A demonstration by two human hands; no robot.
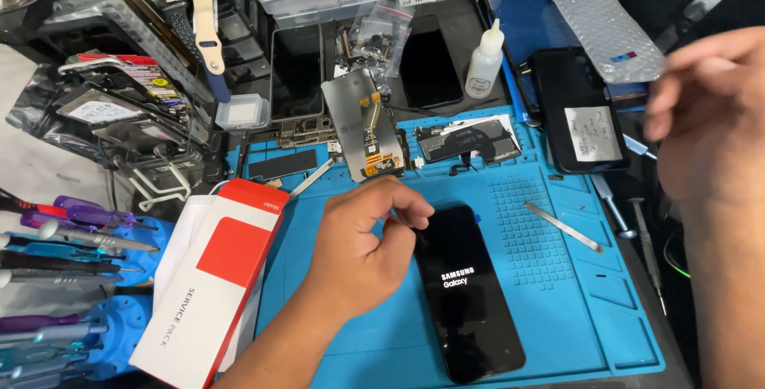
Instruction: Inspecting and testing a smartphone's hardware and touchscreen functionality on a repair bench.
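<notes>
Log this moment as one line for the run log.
left hand: gripping top left edge of black smartphone | phone: flat on blue mat, screen lit | right hand: raised, empty, blurred

The phone [468, 293] is lying on the mat [558, 293], near me, with my left grip [362, 249] resting at its far left corner. A box [211, 285] is sitting left of the mat, a metal strip [562, 226] right of the phone, a screen panel [363, 124] beyond.

Bright, even overhead light; soft shadows. The right hand [709, 118] is motion-blurred. The glossy black smartphone [468, 292] shows faint glare.
</notes>
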